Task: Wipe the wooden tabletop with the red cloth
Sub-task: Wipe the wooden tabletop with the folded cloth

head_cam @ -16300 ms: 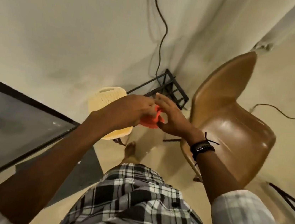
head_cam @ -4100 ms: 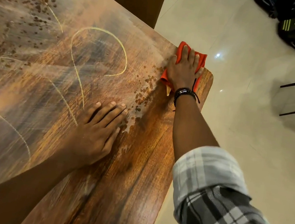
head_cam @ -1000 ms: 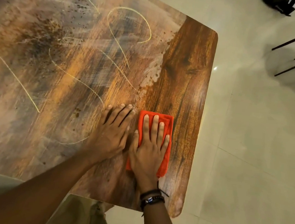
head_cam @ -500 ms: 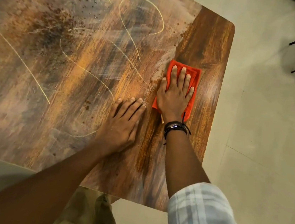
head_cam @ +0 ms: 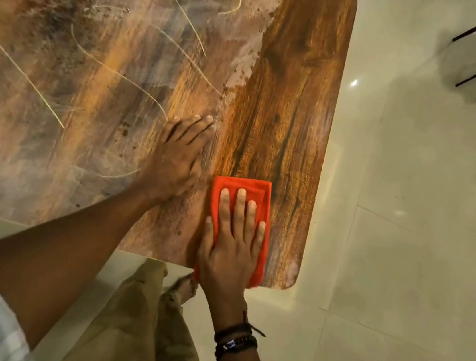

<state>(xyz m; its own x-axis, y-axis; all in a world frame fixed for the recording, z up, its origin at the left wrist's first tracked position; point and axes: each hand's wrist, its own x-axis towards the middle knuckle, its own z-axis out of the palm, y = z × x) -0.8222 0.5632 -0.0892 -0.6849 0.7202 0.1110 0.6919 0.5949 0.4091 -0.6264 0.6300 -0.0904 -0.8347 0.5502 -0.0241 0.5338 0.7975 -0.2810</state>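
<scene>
**One head camera, aimed steeply down at the table's near right corner**

I have a single feed, from the wide-angle camera worn on the person's head. It faces forward and steeply down, almost straight onto the wooden tabletop. The tabletop fills the upper left and runs out of frame at the top and left. Its near edge and right edge both show, meeting at a rounded corner low in the picture. The view sits close. The left hand and right hand reach in from the bottom edge to near the middle, and the person's trousers show directly below the lens. The tiled floor takes the whole right side.
</scene>
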